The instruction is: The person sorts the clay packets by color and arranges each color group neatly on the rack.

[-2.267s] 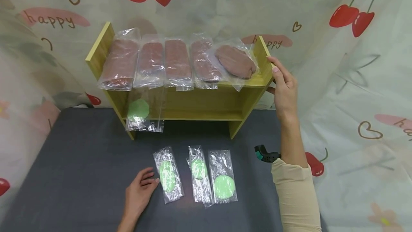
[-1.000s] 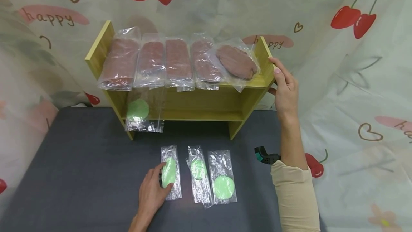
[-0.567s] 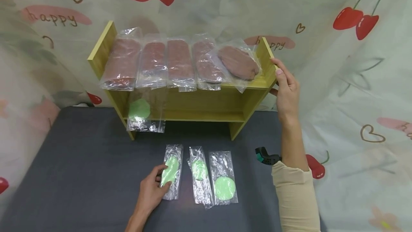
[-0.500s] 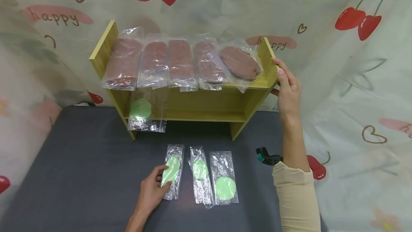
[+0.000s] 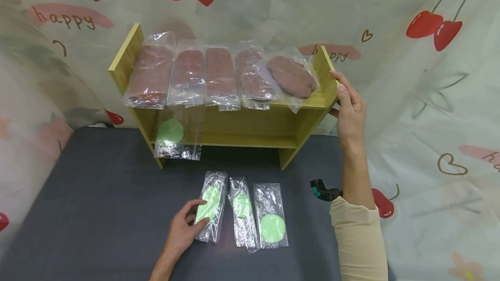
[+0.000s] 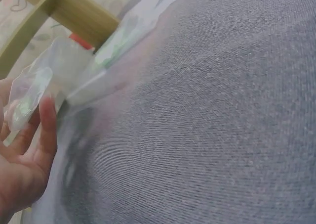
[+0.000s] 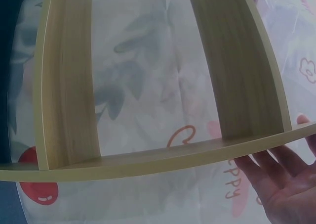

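My left hand [image 5: 194,217] pinches a clear bag holding a green disc [image 5: 211,205], the leftmost of three on the dark grey tabletop; its left edge is lifted and tilted. The left wrist view shows the same bag [image 6: 30,93] crumpled against my fingers [image 6: 47,130]. Two more green-disc bags [image 5: 243,211] [image 5: 271,222] lie flat just to its right. My right hand [image 5: 339,99] grips the right side panel of a yellow wooden shelf [image 5: 242,122]. In the right wrist view the fingers [image 7: 276,177] lie against the shelf's panel [image 7: 237,61].
Several bags of brown material [image 5: 218,75] lie across the shelf's top board. One green-disc bag [image 5: 172,138] lies at the left of the lower board. A black-and-teal clip [image 5: 322,190] sits by my right forearm. A cherry-print cloth [image 5: 429,99] hangs behind and to the right.
My left hand moved from beside the leftmost bag onto it, pinched it and tipped its left edge up, shifting it slightly right. The right hand stayed on the shelf.
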`<action>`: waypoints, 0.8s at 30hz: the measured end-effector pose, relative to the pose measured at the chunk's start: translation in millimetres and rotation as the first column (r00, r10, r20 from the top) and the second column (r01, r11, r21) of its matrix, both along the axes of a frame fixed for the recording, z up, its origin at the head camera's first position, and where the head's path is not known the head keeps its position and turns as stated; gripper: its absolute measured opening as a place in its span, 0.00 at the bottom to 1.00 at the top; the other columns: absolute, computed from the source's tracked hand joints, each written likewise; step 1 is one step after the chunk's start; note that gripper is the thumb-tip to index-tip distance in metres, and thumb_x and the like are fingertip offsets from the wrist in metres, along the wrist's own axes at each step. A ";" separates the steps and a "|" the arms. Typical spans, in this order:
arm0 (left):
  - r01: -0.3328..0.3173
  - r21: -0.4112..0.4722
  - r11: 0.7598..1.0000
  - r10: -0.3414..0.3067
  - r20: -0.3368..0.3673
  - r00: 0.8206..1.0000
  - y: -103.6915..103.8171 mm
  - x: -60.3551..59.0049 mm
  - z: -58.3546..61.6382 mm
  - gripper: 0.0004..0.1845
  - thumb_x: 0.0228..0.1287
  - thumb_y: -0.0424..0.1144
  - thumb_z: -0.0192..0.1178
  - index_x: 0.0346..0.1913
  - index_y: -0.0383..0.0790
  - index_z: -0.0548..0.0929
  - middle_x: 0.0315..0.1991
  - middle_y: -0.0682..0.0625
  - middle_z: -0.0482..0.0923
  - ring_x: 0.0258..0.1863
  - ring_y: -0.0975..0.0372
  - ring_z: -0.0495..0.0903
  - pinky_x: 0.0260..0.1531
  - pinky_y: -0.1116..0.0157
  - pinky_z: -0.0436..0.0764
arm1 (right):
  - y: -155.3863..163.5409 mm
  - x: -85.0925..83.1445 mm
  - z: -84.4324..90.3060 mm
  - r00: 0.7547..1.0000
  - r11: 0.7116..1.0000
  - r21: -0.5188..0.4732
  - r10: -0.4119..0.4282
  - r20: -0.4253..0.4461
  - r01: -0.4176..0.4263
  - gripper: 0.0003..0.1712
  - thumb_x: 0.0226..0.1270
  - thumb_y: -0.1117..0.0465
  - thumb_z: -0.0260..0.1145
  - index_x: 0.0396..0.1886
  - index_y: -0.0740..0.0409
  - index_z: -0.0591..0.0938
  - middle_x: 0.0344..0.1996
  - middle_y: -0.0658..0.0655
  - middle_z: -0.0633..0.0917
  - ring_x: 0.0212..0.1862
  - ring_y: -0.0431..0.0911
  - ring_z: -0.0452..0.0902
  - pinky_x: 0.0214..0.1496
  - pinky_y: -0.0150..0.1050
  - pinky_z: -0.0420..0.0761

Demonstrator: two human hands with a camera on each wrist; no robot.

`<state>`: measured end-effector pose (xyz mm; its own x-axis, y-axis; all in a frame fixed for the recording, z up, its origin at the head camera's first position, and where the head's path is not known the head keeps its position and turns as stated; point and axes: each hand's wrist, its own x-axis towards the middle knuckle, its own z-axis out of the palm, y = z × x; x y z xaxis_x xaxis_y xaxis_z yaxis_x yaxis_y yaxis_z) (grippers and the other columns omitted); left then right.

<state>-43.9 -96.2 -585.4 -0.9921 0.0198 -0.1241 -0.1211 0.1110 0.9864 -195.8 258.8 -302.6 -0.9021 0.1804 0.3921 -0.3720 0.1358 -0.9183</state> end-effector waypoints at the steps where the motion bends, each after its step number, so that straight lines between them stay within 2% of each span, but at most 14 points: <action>1: 0.011 0.014 1.000 -0.011 0.014 1.000 -0.3 0.5 1.5 0.26 0.55 0.29 0.73 0.56 0.50 0.81 0.61 0.43 0.74 0.19 0.62 0.78 0.12 0.67 0.70 | 0.0 -0.1 0.0 1.000 1.000 -0.002 0.001 -0.001 -0.001 0.20 0.78 0.51 0.55 0.63 0.47 0.81 0.63 0.54 0.77 0.50 0.50 0.77 0.40 0.36 0.82; 8: 0.065 0.021 0.998 -0.066 0.035 0.997 1.1 4.9 12.9 0.26 0.57 0.33 0.73 0.58 0.56 0.80 0.64 0.46 0.72 0.19 0.59 0.80 0.10 0.66 0.70 | -0.4 -0.1 0.1 1.000 1.000 -0.001 0.001 -0.007 -0.001 0.20 0.78 0.51 0.55 0.63 0.47 0.81 0.64 0.53 0.76 0.51 0.50 0.77 0.41 0.36 0.82; 12: 0.076 0.017 0.997 -0.077 0.059 0.995 3.3 6.9 19.6 0.27 0.57 0.33 0.73 0.58 0.60 0.80 0.66 0.49 0.71 0.30 0.58 0.85 0.15 0.62 0.76 | 0.0 0.1 0.0 1.000 1.000 -0.001 0.001 -0.007 -0.001 0.20 0.78 0.51 0.55 0.63 0.47 0.81 0.64 0.53 0.76 0.51 0.51 0.77 0.41 0.36 0.82; 15: 0.101 0.051 0.994 -0.103 0.039 0.994 4.0 8.4 24.0 0.30 0.57 0.27 0.70 0.60 0.56 0.79 0.69 0.47 0.67 0.44 0.52 0.85 0.22 0.59 0.82 | 0.6 0.1 -0.2 1.000 1.000 0.001 -0.002 -0.005 0.002 0.20 0.78 0.51 0.55 0.63 0.47 0.81 0.64 0.54 0.77 0.51 0.51 0.77 0.41 0.35 0.82; 18: 0.134 0.101 0.986 -0.135 0.000 0.991 3.4 9.9 28.3 0.32 0.56 0.20 0.65 0.62 0.51 0.78 0.70 0.44 0.66 0.44 0.49 0.85 0.24 0.59 0.83 | 0.5 -0.2 -0.4 1.000 1.000 0.006 -0.004 -0.006 0.004 0.20 0.78 0.51 0.55 0.63 0.46 0.81 0.63 0.54 0.77 0.51 0.51 0.77 0.41 0.35 0.82; 24: 0.161 0.131 0.978 -0.153 -0.063 0.986 2.4 12.0 37.8 0.35 0.53 0.18 0.64 0.64 0.47 0.76 0.71 0.41 0.63 0.44 0.55 0.85 0.26 0.59 0.84 | 0.2 -0.6 -0.5 1.000 1.000 0.005 -0.001 -0.011 0.001 0.20 0.78 0.51 0.55 0.63 0.47 0.81 0.63 0.55 0.77 0.51 0.51 0.78 0.40 0.35 0.82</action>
